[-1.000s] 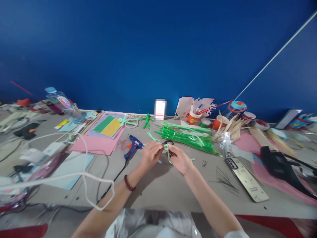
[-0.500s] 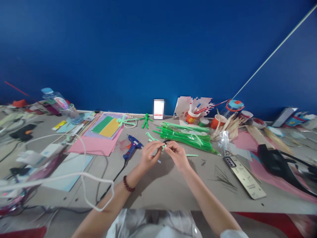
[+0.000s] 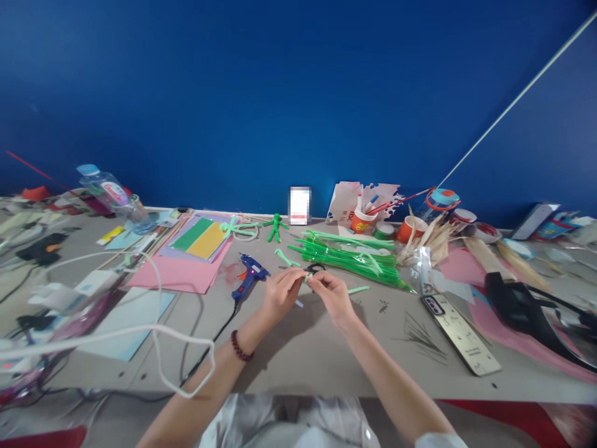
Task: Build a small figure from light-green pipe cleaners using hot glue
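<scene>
Between my two hands, over the middle of the table, is a pale green pipe cleaner [image 3: 358, 289], bent up at the fingertips, with one end sticking out to the right. My left hand [image 3: 282, 294] pinches it from the left, a beaded bracelet on the wrist. My right hand [image 3: 332, 292] pinches it from the other side, fingertips almost meeting the left ones. Its middle part is mostly hidden by fingers. Just behind the hands are black scissor handles [image 3: 316, 267], partly covered. Another pale green piece [image 3: 282, 256] lies beyond my left hand.
A blue glue gun [image 3: 249, 275] with its cord lies left of my hands. Behind them are a bundle of green pipe cleaners [image 3: 345, 256] and a small green figure [image 3: 276, 228]. A phone [image 3: 461, 336] lies at right; coloured sheets [image 3: 186, 274] and a white cable [image 3: 158, 330] at left.
My fingers have closed in more tightly on the pale green pipe cleaner. Its right end has tilted up slightly, and more of the scissor handles shows.
</scene>
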`<state>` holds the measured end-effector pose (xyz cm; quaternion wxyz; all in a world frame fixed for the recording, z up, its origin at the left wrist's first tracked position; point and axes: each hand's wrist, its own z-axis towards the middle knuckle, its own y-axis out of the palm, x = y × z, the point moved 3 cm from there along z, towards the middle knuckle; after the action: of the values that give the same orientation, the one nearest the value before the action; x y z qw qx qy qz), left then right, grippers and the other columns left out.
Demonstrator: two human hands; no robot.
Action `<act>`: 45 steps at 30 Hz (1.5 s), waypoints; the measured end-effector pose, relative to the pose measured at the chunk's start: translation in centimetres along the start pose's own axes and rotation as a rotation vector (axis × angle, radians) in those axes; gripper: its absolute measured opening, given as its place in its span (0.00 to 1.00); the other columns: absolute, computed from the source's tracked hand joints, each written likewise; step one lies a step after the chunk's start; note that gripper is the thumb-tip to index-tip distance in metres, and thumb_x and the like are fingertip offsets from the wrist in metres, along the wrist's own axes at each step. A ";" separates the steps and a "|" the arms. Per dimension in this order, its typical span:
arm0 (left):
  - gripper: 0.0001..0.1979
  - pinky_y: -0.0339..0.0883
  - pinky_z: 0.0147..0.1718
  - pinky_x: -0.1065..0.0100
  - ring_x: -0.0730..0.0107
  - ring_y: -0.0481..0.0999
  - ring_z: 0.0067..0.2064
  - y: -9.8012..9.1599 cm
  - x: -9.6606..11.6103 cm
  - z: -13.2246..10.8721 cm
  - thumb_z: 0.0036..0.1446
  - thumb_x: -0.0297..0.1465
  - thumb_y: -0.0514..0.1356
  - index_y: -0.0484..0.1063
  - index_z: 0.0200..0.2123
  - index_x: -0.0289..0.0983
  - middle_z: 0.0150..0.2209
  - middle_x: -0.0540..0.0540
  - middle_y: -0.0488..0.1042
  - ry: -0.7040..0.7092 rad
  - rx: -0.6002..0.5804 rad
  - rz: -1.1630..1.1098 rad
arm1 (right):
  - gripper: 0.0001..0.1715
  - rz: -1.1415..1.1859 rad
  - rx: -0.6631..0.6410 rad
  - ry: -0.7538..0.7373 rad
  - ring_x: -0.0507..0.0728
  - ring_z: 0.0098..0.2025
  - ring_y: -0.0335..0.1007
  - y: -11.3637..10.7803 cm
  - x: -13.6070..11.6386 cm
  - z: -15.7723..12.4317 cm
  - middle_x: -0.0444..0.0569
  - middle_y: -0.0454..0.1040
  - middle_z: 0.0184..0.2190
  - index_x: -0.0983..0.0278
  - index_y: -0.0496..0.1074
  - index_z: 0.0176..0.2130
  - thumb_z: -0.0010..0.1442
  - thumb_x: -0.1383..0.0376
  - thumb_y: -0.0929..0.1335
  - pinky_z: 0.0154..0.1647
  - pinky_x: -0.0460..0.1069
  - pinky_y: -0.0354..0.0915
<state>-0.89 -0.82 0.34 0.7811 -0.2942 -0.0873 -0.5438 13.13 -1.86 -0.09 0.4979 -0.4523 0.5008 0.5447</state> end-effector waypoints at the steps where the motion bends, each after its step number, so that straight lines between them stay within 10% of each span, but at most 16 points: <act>1: 0.09 0.72 0.34 0.70 0.70 0.77 0.36 0.0 0.0 0.0 0.57 0.22 0.55 0.72 0.38 0.37 0.33 0.45 0.77 -0.006 0.002 -0.006 | 0.16 0.021 -0.007 0.029 0.50 0.25 0.61 -0.1 0.1 0.1 0.44 0.67 0.20 0.65 0.72 0.22 0.50 0.56 0.70 0.28 0.46 0.59; 11: 0.09 0.71 0.36 0.69 0.70 0.77 0.37 -0.2 -0.3 0.1 0.57 0.23 0.56 0.73 0.39 0.38 0.34 0.44 0.78 -0.034 0.018 -0.035 | 0.10 0.075 -0.084 0.000 0.50 0.27 0.67 -1.0 -0.1 1.2 0.45 0.73 0.25 0.63 0.75 0.32 0.48 0.60 0.72 0.31 0.47 0.65; 20: 0.07 0.69 0.39 0.67 0.69 0.75 0.38 -0.7 0.5 0.9 0.57 0.24 0.55 0.71 0.37 0.37 0.35 0.44 0.76 -0.145 0.017 -0.057 | 0.05 -0.222 0.011 -0.338 0.54 0.33 0.70 -1.3 -0.8 1.0 0.48 0.73 0.31 0.61 0.75 0.31 0.54 0.66 0.68 0.32 0.47 0.67; 45: 0.08 0.70 0.37 0.66 0.69 0.74 0.38 -0.2 0.7 0.4 0.56 0.21 0.55 0.71 0.37 0.37 0.35 0.43 0.75 0.034 -0.024 -0.004 | 0.08 -0.490 0.018 -0.550 0.55 0.34 0.70 -0.9 -1.8 0.2 0.49 0.74 0.31 0.60 0.72 0.32 0.58 0.66 0.63 0.36 0.50 0.66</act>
<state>-0.77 -1.20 1.05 0.7777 -0.2942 -0.0680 -0.5514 14.22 -1.84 1.63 0.7334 -0.3913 0.2297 0.5062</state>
